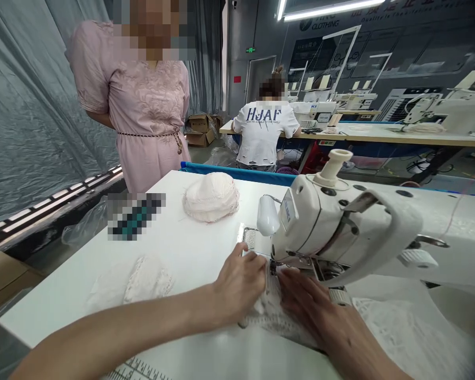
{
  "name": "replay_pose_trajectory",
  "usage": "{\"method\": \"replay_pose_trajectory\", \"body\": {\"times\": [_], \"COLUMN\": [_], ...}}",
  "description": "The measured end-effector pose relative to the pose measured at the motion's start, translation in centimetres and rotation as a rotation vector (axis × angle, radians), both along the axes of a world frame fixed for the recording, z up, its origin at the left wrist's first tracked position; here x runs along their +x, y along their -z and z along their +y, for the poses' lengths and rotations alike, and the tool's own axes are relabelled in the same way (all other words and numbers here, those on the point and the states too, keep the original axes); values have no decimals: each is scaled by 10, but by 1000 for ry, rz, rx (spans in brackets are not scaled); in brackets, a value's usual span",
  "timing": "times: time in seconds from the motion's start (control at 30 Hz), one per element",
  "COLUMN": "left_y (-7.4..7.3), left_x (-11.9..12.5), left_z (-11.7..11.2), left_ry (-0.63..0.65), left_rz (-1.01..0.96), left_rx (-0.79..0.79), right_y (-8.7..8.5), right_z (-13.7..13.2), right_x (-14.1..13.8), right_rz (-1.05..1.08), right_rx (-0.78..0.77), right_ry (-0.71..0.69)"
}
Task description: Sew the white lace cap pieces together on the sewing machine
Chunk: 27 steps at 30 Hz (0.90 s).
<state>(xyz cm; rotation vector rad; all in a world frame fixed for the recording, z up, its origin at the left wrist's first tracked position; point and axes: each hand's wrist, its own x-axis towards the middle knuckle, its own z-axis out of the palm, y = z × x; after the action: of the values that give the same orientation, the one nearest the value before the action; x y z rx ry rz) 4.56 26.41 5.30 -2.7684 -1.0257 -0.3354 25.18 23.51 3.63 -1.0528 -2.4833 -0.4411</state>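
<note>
My left hand (240,285) rests knuckles-up on the white table, fingers curled and pressing a piece of white lace fabric (269,314) just left of the presser foot (272,268) of a white sewing machine (340,227). My right hand (312,306) lies flat on the same lace, fingers stretched toward the needle from the near side. The lace runs under both hands and spreads off to the right (404,338).
A stack of white lace cups (211,197) sits mid-table, another lace piece (148,279) near the left edge. A person in a pink dress (142,105) stands at the far left corner. Another person (266,132) sits at a bench behind. A ruler strip (138,369) lies at the front edge.
</note>
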Motion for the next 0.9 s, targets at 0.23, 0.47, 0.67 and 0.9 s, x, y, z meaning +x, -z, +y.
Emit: {"method": "replay_pose_trajectory", "body": {"times": [0.23,0.47,0.67,0.9], "left_y": [-1,2,4,10], "left_x": [-3,-3,-5,0], "left_z": [1,-28,-28,-28], "left_ry": [97,145,143,86], "left_rz": [-121,-169,-170,-274], "left_rx": [3,30,169,284], "right_y": [-9,19,20,14], "right_z": [-6,-22,-21,-19], "right_x": [3,-6,-3,-6], "right_rz": [-38,287,264,253], "right_rx": [-2,14,-1,11], "right_ry": [-157,-121,-140,-140]}}
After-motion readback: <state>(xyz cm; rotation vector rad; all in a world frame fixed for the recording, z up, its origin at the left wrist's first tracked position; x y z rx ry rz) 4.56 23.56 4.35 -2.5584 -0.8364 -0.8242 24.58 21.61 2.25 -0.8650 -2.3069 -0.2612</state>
